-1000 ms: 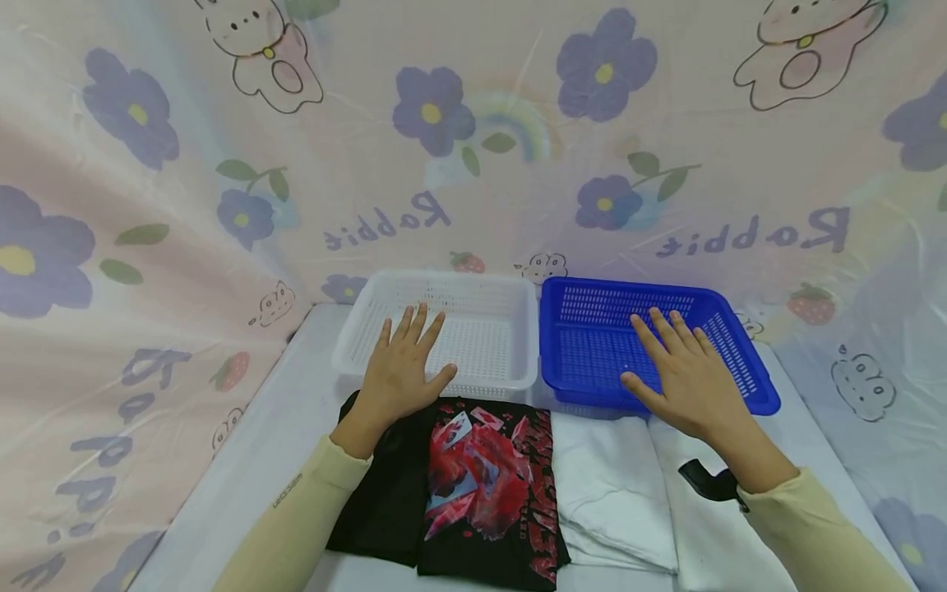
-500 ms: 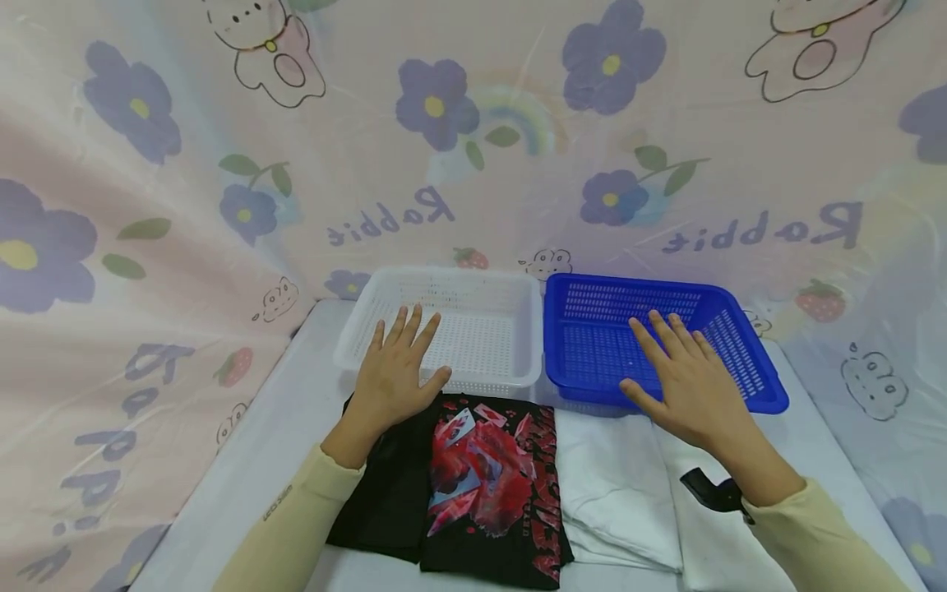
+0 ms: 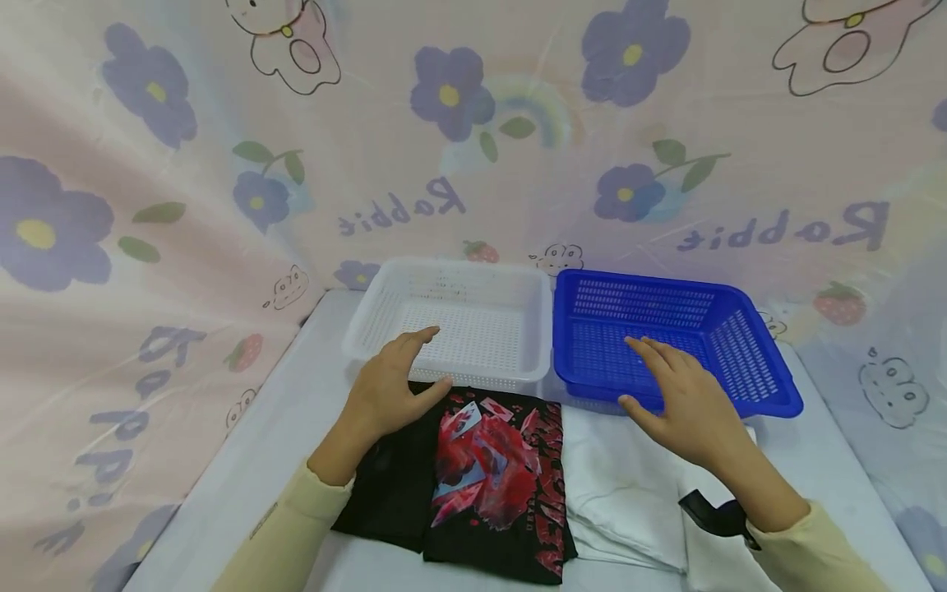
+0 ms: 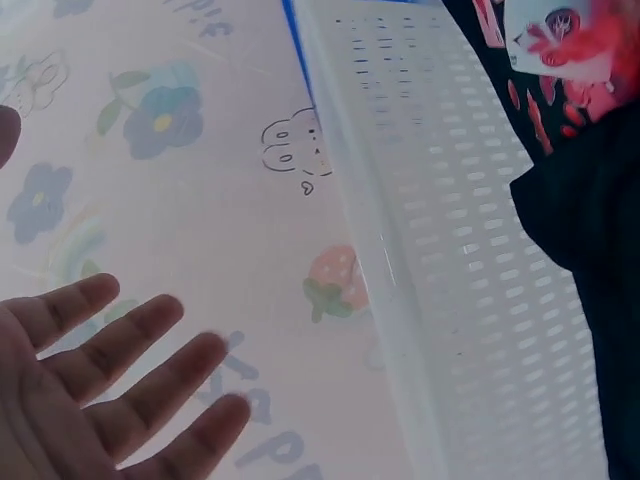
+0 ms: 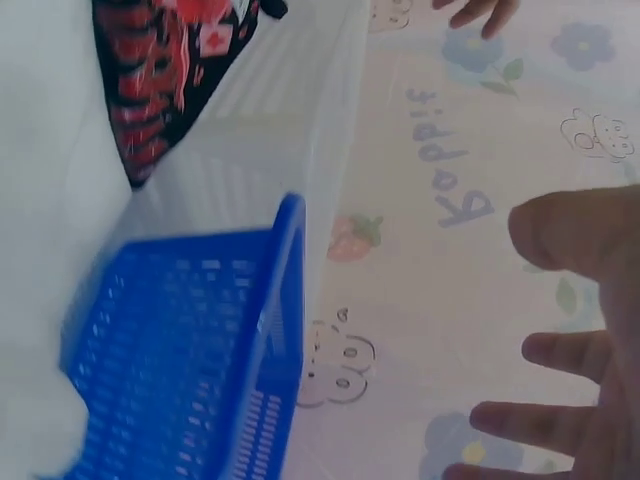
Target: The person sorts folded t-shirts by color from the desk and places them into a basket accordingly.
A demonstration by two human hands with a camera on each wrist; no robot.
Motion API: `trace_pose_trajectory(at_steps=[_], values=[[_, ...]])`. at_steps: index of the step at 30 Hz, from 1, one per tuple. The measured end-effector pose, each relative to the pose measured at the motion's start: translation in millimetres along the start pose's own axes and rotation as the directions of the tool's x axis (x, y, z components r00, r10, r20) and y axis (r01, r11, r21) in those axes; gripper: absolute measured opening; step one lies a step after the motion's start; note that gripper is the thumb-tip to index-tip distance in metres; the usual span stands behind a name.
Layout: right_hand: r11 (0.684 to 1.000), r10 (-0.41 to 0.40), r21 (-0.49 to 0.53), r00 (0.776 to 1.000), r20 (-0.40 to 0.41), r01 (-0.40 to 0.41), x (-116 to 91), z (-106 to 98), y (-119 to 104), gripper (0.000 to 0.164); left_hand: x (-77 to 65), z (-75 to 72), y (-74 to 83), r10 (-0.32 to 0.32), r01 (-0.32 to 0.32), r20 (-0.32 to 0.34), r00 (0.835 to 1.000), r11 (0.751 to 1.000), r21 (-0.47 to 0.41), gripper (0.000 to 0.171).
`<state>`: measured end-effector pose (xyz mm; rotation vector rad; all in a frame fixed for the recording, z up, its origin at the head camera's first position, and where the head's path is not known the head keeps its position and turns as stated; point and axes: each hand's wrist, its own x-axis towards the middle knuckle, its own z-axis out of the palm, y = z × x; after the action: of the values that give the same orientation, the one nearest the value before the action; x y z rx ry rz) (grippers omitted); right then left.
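My left hand [image 3: 385,395] is held in the air over the near left corner of a white plastic basket [image 3: 543,329], its fingers extended and holding nothing. Over the near side of a blue plastic basket [image 3: 765,395] hovers my right hand [image 3: 688,407], also empty, thumb apart from the fingers. Below the hands lie folded clothes in a row: a plain black garment [image 3: 392,501], a black T-shirt with a red print [image 3: 491,485], a folded white garment [image 3: 621,493] and another white one [image 3: 718,534], partly hidden by the right forearm.
Both baskets stand side by side at the back of a white-covered table [image 3: 251,469], with nothing in them. A printed curtain [image 3: 518,181] with flowers and rabbits rises behind and at the sides. A black strap [image 3: 713,514] sits at my right wrist.
Both hands have tilted from flat and spread to fingers more together and slightly bent, with the left lowering a little. The head view has shifted slightly; baskets and clothes stay put.
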<state>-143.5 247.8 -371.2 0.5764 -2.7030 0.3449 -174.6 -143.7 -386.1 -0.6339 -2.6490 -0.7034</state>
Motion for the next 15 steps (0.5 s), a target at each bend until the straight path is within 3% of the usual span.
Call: trace_pose_trajectory(at_steps=[3,8,15], values=[[0.994,0.041,0.101,0.999,0.021,-0.043,-6.5,5.6,-4.9,0.070,-10.9,-0.8,0.6,-0.071,0.073,0.039,0.997,0.995,-0.061,0.069],[0.957,0.093,0.269,0.992,0.080,-0.112,-17.2,16.8,-15.6,0.066,-27.3,3.3,0.9,-0.131,0.140,0.078,0.988,0.982,-0.127,0.065],[0.901,0.145,0.393,0.982,0.124,-0.183,-30.3,41.5,-26.7,0.060,-44.5,20.9,-4.0,-0.191,0.209,0.115,0.975,0.963,-0.173,0.059]])
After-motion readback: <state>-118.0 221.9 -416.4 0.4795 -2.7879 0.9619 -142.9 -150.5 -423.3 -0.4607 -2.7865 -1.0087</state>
